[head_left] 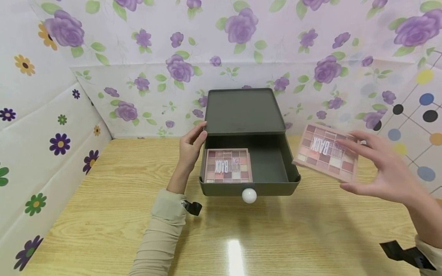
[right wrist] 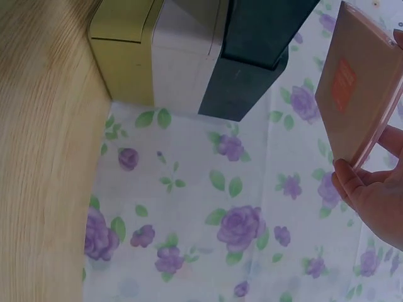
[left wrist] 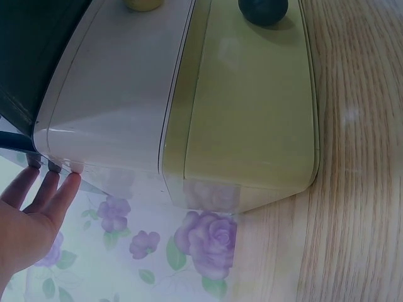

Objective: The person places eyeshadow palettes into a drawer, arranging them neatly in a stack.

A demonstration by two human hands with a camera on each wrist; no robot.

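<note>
A dark grey-green drawer (head_left: 271, 163) with a white round knob (head_left: 249, 195) stands pulled out at the front of a small cabinet. Inside its left half lies a pink eyeshadow palette (head_left: 228, 167) marked BACK. My right hand (head_left: 386, 168) holds a second, matching eyeshadow palette (head_left: 321, 153) by its right side, tilted in the air to the right of the drawer. In the right wrist view the underside of this palette (right wrist: 352, 82) faces the camera. My left hand (head_left: 191, 147) rests against the cabinet's left side near the lid-like top, fingertips touching the wall in the left wrist view.
Below the dark drawer, the cabinet has a white drawer (left wrist: 119, 94) and a yellow drawer (left wrist: 252, 100), both closed. It stands on a wood-grain table (head_left: 114, 214), close to a flowered backdrop (head_left: 148, 99). Patterned sheets also hang at left and right.
</note>
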